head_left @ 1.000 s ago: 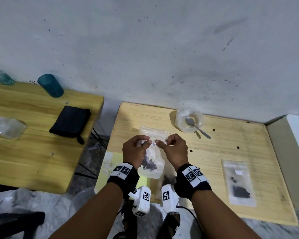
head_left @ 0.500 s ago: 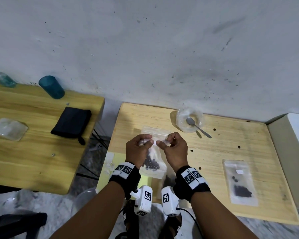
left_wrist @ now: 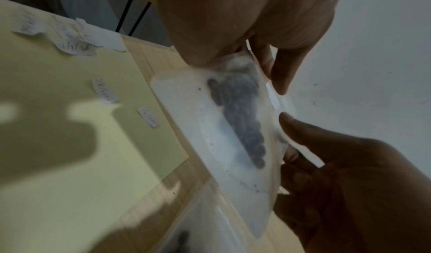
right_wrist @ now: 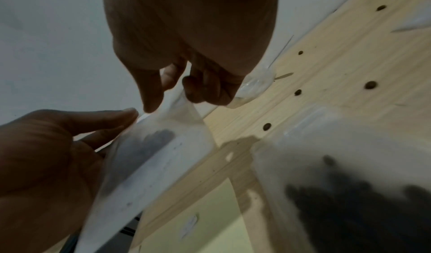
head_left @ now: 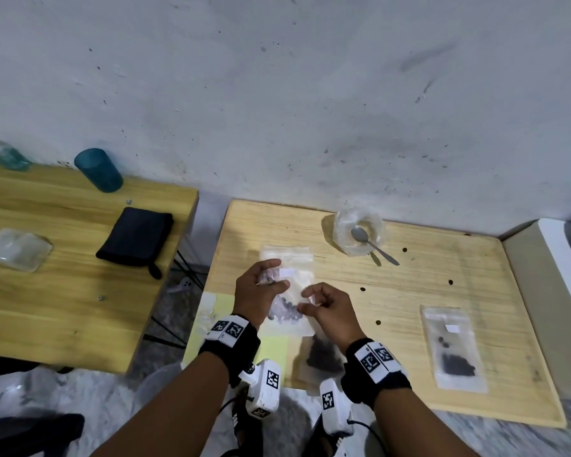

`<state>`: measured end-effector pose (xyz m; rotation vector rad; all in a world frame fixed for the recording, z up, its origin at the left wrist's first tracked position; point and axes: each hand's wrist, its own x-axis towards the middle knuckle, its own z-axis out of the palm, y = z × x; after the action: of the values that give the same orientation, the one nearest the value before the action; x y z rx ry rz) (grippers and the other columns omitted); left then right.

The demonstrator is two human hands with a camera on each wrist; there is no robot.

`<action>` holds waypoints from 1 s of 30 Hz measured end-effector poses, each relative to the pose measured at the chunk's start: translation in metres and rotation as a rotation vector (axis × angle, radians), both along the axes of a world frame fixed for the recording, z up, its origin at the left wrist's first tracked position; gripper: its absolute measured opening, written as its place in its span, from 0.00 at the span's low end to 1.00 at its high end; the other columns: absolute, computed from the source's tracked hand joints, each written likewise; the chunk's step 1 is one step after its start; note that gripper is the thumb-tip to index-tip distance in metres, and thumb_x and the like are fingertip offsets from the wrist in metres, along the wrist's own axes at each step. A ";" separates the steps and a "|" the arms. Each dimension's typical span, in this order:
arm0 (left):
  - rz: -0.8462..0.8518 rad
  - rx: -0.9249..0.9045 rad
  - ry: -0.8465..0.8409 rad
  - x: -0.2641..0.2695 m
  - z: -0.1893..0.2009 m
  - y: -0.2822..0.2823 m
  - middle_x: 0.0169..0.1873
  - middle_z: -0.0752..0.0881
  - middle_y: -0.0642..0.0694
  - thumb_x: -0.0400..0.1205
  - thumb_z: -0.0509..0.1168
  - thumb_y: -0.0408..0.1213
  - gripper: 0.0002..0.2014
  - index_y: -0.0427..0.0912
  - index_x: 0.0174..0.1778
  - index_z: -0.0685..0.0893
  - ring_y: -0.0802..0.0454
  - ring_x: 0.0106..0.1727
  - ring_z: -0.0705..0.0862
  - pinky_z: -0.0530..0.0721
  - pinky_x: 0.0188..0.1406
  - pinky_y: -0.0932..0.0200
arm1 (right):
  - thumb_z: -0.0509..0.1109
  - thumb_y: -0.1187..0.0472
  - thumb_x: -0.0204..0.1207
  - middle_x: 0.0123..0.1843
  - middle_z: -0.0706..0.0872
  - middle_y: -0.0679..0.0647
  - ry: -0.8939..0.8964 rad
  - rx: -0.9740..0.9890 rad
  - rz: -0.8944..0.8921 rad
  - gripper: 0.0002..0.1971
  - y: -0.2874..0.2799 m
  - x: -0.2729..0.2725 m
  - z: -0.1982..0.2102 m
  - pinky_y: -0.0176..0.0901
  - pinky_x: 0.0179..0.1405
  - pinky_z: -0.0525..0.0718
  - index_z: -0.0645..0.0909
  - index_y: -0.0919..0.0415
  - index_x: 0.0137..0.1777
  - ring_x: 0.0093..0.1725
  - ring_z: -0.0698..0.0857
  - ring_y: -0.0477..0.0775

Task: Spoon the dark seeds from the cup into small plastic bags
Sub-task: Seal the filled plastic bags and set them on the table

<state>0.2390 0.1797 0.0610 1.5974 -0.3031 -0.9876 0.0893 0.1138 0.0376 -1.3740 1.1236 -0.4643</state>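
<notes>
Left hand (left_wrist: 233, 22) pinches top edge of small plastic bag (left_wrist: 210, 137) holding dark seeds (left_wrist: 240, 120); right hand (left_wrist: 349, 183) holds its far edge. Yellow sheet (left_wrist: 70, 146) with paper labels (left_wrist: 103, 91) lies on surface (left_wrist: 149, 57).

Only illegible handwritten scrawl on small paper labels (left_wrist: 104, 91) atop the yellow sheet (left_wrist: 70, 146).

The table (head_left: 442, 291) is pale, matt wood with visible grain. The held bag (head_left: 290, 311) is thin, clear, slightly cloudy plastic; the cup (head_left: 343, 232) is glossy clear plastic, holding a shiny metal spoon (head_left: 373, 245). A pale yellow matt paper sheet (left_wrist: 70, 146) lies smooth, and the wall (head_left: 277, 94) looks rough and speckled.
</notes>
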 end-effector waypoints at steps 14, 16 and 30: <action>-0.266 0.082 -0.160 -0.052 -0.028 -0.008 0.51 0.89 0.49 0.68 0.69 0.17 0.22 0.52 0.41 0.90 0.57 0.36 0.88 0.87 0.35 0.59 | 0.79 0.73 0.69 0.41 0.84 0.51 0.042 0.014 -0.121 0.19 -0.014 -0.070 -0.005 0.36 0.45 0.82 0.89 0.50 0.55 0.39 0.83 0.47; -0.323 0.071 -0.177 -0.074 -0.033 -0.021 0.51 0.90 0.52 0.68 0.69 0.17 0.22 0.54 0.40 0.89 0.55 0.48 0.88 0.89 0.41 0.56 | 0.80 0.72 0.68 0.40 0.81 0.50 0.084 0.007 -0.157 0.19 -0.018 -0.097 -0.012 0.38 0.46 0.82 0.90 0.48 0.52 0.41 0.81 0.50; -0.713 0.227 -0.048 -0.279 -0.063 -0.089 0.62 0.82 0.56 0.75 0.69 0.26 0.24 0.52 0.66 0.82 0.44 0.59 0.85 0.86 0.54 0.50 | 0.74 0.68 0.72 0.61 0.83 0.53 0.440 -0.073 -0.434 0.18 -0.051 -0.294 -0.037 0.41 0.59 0.79 0.87 0.55 0.61 0.61 0.84 0.56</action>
<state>-0.0396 0.0902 -0.0022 1.7534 -0.8584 -1.5649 -0.2047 0.0627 0.0005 -1.3291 1.7993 -0.5289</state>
